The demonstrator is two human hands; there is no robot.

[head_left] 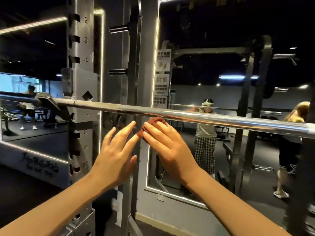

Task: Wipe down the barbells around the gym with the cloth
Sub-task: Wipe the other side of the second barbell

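A long steel barbell [196,115] lies across the view at chest height, resting in a hook on the grey rack upright [80,106]. Just below the bar's middle my right hand [167,143] grips a bunched dark red cloth [154,120]; the cloth's top edge reaches the underside of the bar. My left hand [117,150] hovers beside it with fingers spread and straight, its fingertips close to the cloth, holding nothing.
The rack's numbered upright and J-hook [51,103] stand on the left. Behind the bar are wall mirrors [221,82] with lit frames that reflect me, other people and more racks. Weight pegs [118,28] stick out from a rear post.
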